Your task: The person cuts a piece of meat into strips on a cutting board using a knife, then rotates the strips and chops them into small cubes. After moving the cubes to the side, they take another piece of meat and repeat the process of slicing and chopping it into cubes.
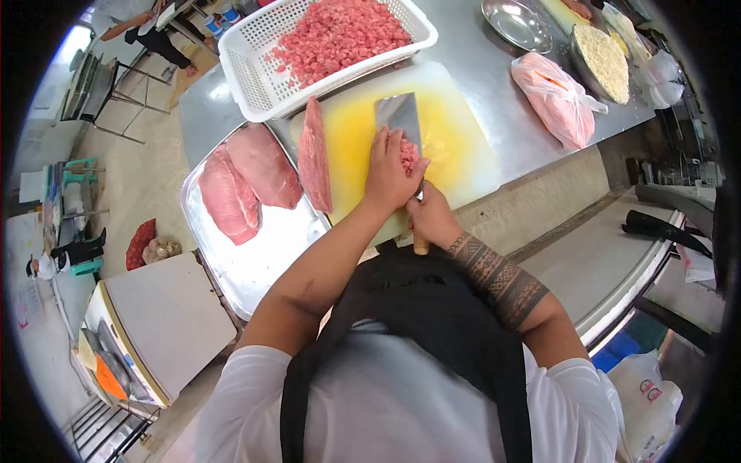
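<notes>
A cleaver with a wide steel blade lies over the yellow-stained cutting board. My right hand is wrapped round its wooden handle, whose end shows below the fist. Diced meat sits on the blade beside my left hand, whose fingers reach over the blade and rest against the pieces. A long strip of raw meat lies along the board's left side. Two large raw pieces rest in a metal tray further left. Behind the board, a white basket holds many meat cubes.
On the metal table at the right are a tied bag of meat, a steel bowl and a bowl of pale chopped food. A co-worker's hand shows at the far edge. Other people stand and sit at the left.
</notes>
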Motion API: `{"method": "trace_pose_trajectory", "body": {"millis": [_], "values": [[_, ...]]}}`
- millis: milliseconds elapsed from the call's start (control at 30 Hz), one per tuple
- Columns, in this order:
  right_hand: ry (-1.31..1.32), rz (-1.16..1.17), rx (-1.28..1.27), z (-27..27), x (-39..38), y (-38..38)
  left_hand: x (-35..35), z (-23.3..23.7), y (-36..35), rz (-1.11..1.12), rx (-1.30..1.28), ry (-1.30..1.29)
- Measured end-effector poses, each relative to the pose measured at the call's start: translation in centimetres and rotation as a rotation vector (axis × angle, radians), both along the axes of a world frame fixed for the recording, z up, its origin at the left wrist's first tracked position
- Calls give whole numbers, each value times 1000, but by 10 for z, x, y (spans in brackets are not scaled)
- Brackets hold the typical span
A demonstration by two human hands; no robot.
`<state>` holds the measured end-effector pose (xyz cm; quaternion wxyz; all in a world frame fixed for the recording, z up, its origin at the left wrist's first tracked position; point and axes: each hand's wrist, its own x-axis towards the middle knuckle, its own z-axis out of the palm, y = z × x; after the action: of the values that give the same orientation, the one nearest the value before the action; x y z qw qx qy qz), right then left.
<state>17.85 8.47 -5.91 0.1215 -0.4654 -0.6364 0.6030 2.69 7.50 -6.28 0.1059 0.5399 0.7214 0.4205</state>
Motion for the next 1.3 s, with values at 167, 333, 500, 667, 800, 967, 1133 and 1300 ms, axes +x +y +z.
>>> {"method": "trace_pose_trajectory", "body": {"millis": [167,333,500,667,800,967,1133,1300], "values": [[103,36,72,22,-3,-12,-22,23,10,59,128,53],[150,103,63,120,17,18,-95,124,90,154,399,264],[173,-7,-31,130,61,45,-210,135,161,295,356,374],[22,-25,1,94,128,49,-194,179,112,309,298,404],[-218,7,38,107,147,50,-166,132,73,207,120,287],[-215,229,309,96,160,68,-164,82,-4,553,115,53],[-323,415,400,103,130,87,-167,76,-80,544,-330,-894],[-166,535,395,96,65,105,-167,32,-88,331,-219,-1221]]}}
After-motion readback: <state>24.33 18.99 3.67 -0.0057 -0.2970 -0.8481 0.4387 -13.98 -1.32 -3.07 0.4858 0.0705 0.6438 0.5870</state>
